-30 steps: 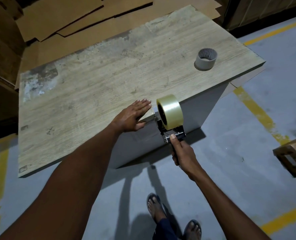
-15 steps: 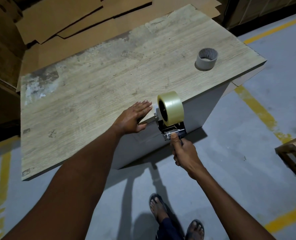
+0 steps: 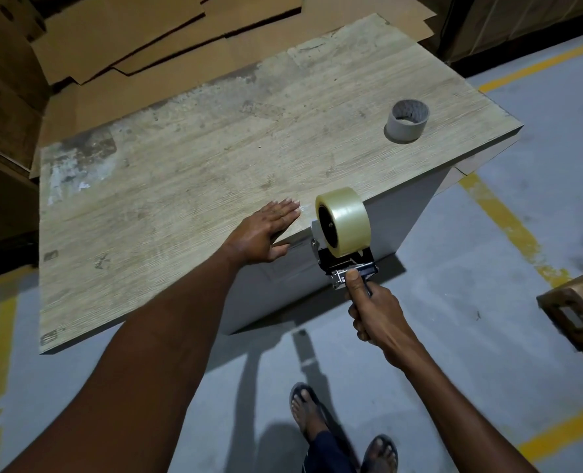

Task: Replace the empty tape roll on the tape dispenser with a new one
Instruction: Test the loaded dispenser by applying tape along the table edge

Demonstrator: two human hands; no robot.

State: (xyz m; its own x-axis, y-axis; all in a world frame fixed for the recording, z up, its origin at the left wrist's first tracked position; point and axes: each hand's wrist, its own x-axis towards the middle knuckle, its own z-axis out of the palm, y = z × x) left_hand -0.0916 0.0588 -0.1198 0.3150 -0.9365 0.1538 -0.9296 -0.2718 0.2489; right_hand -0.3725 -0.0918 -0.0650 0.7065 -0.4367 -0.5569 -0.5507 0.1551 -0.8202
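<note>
Tape dispenser (image 3: 346, 260) above right hand (image 3: 375, 312) (gripped).

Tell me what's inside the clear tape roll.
A black hub of the dispenser fills the hole of the clear tape roll, a small bolt at its centre. The roll's far side is hidden; the right hand covers the dispenser's handle.

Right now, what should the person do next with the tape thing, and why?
Probably pull the dispenser gently toward the body, to check the new roll feeds. That roll already sits on it, the right hand grips its handle, the left hand lies flat on the table beside it, and the empty core stands apart.
</note>
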